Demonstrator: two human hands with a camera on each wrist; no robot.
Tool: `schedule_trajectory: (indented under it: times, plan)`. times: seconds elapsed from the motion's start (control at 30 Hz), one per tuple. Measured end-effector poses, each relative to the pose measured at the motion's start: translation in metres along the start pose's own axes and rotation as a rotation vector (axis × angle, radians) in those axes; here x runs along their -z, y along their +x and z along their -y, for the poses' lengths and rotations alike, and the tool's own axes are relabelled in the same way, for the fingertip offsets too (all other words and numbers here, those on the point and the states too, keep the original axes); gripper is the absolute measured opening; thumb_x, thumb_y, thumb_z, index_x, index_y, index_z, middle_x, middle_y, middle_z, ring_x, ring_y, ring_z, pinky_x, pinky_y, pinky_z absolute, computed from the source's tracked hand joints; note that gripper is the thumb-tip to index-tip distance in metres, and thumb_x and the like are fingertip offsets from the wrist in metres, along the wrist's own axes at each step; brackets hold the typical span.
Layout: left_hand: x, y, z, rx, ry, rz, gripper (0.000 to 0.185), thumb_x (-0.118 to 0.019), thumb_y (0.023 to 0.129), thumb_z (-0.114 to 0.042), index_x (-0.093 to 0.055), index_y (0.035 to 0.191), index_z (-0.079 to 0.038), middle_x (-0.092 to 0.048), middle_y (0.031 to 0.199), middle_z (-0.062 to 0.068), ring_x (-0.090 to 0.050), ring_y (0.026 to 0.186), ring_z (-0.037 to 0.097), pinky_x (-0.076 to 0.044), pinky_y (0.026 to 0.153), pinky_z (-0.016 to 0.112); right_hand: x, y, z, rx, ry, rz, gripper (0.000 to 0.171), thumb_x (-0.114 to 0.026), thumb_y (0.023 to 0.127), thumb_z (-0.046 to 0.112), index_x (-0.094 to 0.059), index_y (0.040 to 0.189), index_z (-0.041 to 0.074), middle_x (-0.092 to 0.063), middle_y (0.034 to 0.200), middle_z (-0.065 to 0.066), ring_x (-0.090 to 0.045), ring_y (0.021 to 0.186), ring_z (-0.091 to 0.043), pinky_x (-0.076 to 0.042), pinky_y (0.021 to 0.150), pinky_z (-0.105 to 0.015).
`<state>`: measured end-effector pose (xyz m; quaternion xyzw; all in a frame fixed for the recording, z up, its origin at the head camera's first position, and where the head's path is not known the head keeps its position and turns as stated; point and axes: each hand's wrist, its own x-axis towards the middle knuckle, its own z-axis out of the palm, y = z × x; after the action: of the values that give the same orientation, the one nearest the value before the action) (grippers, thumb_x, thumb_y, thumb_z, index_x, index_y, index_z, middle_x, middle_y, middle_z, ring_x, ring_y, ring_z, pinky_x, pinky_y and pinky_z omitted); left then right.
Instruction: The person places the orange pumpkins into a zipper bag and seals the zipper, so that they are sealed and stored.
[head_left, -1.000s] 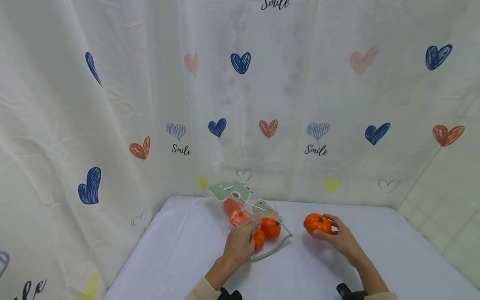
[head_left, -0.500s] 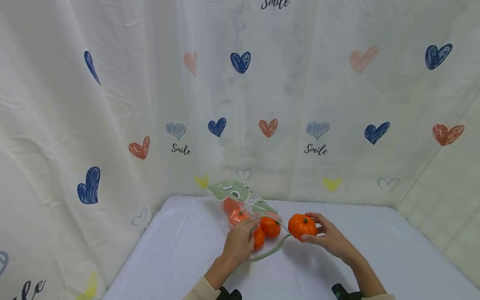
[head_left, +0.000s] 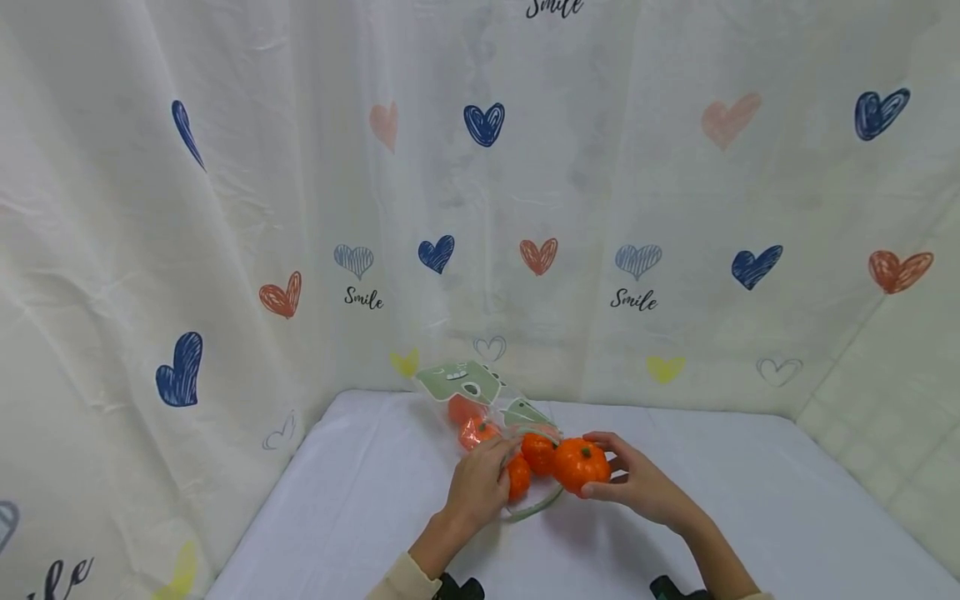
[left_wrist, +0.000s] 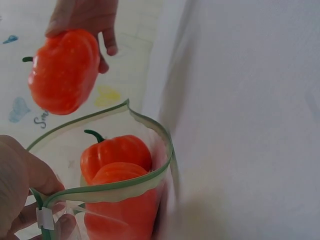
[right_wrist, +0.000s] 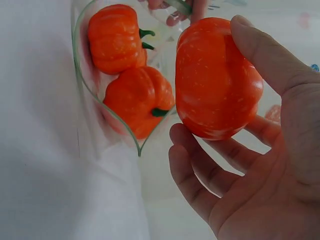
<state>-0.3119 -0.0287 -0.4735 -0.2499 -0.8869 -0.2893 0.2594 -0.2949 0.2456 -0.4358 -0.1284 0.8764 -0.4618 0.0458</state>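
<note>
In the head view my right hand [head_left: 648,490] holds a small orange pumpkin [head_left: 581,467] with a green stem, thumb on one side and fingers on the other. It is just right of the mouth of a clear zip bag [head_left: 453,379] with green print. My left hand [head_left: 474,483] pinches the bag's green rim [left_wrist: 107,191] beside a white slider [left_wrist: 45,218]; the mouth gapes wide. Several similar pumpkins are inside, including one pumpkin [left_wrist: 117,155] near the opening. The left wrist view shows the held pumpkin [left_wrist: 67,72] apart from the rim, above it.
A white cloth covers the table [head_left: 360,500]. Behind and at the sides hangs a pale curtain [head_left: 570,192] printed with hearts and "Smile". Dark wrist devices, such as the black mount [head_left: 459,588], sit below both hands.
My right hand has carried the pumpkin leftward from the right side of the table to the bag's mouth. The left hand and the bag have stayed nearly still.
</note>
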Motion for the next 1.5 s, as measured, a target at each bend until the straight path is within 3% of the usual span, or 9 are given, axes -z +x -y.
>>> schedule_trajectory:
  times: [0.23, 0.57, 0.83, 1.07, 1.27, 1.5]
  plan:
    - [0.000, 0.000, 0.002, -0.005, 0.006, -0.008, 0.049, -0.071, 0.083, 0.002, -0.071, 0.130, -0.014, -0.073, 0.126, 0.002, -0.070, 0.113, 0.022, -0.060, 0.093, 0.039, -0.009, 0.002, 0.002, 0.048, 0.011, 0.058, 0.071, -0.080, 0.087, 0.034, -0.046, 0.147, 0.015, -0.053, 0.144, -0.014, -0.058, 0.104, -0.022, -0.056, 0.085, -0.028]
    - [0.001, -0.001, 0.000, -0.020, 0.010, -0.014, 0.051, -0.073, 0.083, 0.003, -0.070, 0.131, -0.013, -0.074, 0.123, 0.002, -0.071, 0.110, 0.021, -0.061, 0.091, 0.037, -0.029, 0.006, 0.002, 0.032, -0.004, 0.061, 0.074, -0.081, 0.085, 0.038, -0.046, 0.142, 0.008, -0.055, 0.139, -0.014, -0.059, 0.106, -0.022, -0.055, 0.086, -0.028]
    - [0.000, 0.000, 0.000, -0.048, 0.042, -0.031, 0.049, -0.072, 0.084, 0.002, -0.071, 0.130, -0.014, -0.074, 0.120, 0.002, -0.071, 0.108, 0.021, -0.061, 0.091, 0.037, -0.046, 0.006, 0.000, -0.056, -0.024, -0.050, 0.072, -0.084, 0.081, 0.040, -0.052, 0.136, 0.007, -0.063, 0.127, -0.009, -0.063, 0.093, -0.018, -0.055, 0.075, -0.031]
    - [-0.003, 0.000, 0.001, -0.114, 0.087, -0.053, 0.046, -0.071, 0.085, 0.000, -0.071, 0.129, -0.015, -0.074, 0.115, 0.000, -0.071, 0.103, 0.018, -0.061, 0.088, 0.034, -0.058, 0.008, 0.001, -0.113, -0.059, -0.165, 0.072, -0.087, 0.079, 0.039, -0.053, 0.130, 0.003, -0.064, 0.127, -0.012, -0.063, 0.088, -0.016, -0.054, 0.073, -0.031]
    - [-0.004, 0.000, 0.001, -0.161, 0.103, -0.054, 0.045, -0.076, 0.084, -0.003, -0.072, 0.126, -0.015, -0.074, 0.114, -0.001, -0.070, 0.104, 0.016, -0.060, 0.091, 0.032, -0.064, 0.011, 0.000, -0.168, -0.107, -0.246, 0.073, -0.085, 0.078, 0.047, -0.050, 0.124, 0.003, -0.065, 0.115, -0.012, -0.057, 0.083, -0.018, -0.046, 0.068, -0.029]
    - [-0.005, 0.000, 0.000, -0.203, 0.115, -0.077, 0.046, -0.074, 0.081, 0.001, -0.072, 0.124, -0.015, -0.074, 0.115, -0.002, -0.070, 0.106, 0.016, -0.060, 0.092, 0.031, -0.069, 0.017, -0.002, -0.146, -0.152, -0.350, 0.068, -0.086, 0.077, 0.047, -0.052, 0.109, -0.002, -0.057, 0.098, -0.013, -0.050, 0.082, -0.022, -0.038, 0.065, -0.030]
